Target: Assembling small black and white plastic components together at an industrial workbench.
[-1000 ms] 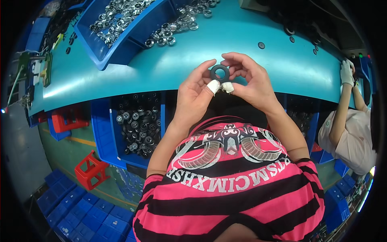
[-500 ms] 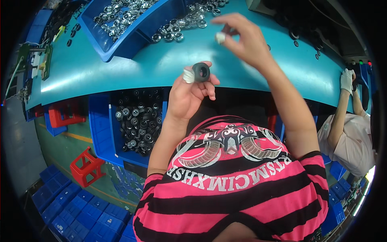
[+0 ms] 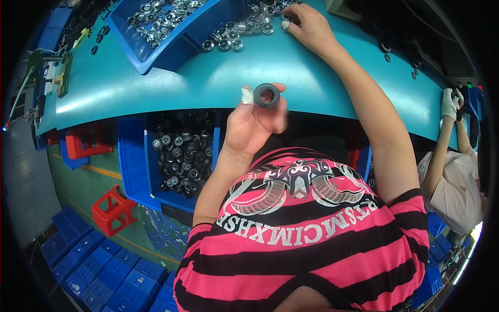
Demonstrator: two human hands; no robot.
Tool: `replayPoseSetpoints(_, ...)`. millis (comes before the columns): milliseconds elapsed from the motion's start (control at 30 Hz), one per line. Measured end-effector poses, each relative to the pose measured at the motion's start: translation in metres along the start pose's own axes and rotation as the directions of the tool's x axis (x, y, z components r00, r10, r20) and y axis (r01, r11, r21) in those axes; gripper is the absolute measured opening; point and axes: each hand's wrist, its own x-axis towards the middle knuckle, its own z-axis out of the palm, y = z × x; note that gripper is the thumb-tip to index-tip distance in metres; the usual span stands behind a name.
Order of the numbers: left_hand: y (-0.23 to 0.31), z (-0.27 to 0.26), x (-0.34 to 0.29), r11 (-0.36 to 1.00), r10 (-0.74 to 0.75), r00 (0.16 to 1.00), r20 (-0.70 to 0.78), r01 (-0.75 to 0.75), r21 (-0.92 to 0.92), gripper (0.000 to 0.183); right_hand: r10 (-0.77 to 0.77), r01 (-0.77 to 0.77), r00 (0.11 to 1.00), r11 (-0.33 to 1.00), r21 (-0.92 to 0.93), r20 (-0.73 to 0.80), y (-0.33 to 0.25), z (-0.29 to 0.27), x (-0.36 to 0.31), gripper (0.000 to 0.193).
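A black rubber ring (image 3: 266,95) is held upright between the white-wrapped thumb and the fingers of my left hand (image 3: 252,122), over the near edge of the bench. Its round opening faces me. My right hand (image 3: 312,31) reaches to the far side of the bench, by the right end of a loose pile of shiny clear round parts (image 3: 228,36). The thumb and fingers there are closed around a small shiny round part (image 3: 291,18), partly hidden by the fingers. White wrapping also covers my right thumb.
A blue tray (image 3: 150,63) of similar shiny parts stands on the teal bench (image 3: 208,73). Below the bench edge, a blue crate (image 3: 150,171) holds many black wheels (image 3: 182,161). A red stool (image 3: 113,210) stands on the floor; a gloved co-worker's hand (image 3: 449,104) is at right.
My right hand has moved up and away to the pile's right end and closed on a shiny part. My left hand has turned the black ring so its opening faces me more.
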Motion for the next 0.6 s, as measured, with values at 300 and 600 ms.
replayPoseSetpoints(300, -0.005, -0.017, -0.001, 0.999, 0.000, 1.000, -0.003, 0.000, 0.034, 0.064, 0.028, -0.051, 0.996, 0.958, 0.281, 0.088, -0.022, -0.056, -0.067, 0.037)
replayPoseSetpoints(600, -0.020, -0.029, 0.010, 0.999, -0.016, 1.000, 0.008, 0.016, 0.046, 0.064, 0.235, -0.370, 0.927, 0.439, 0.819, 0.293, -0.043, -0.061, -0.143, 0.038)
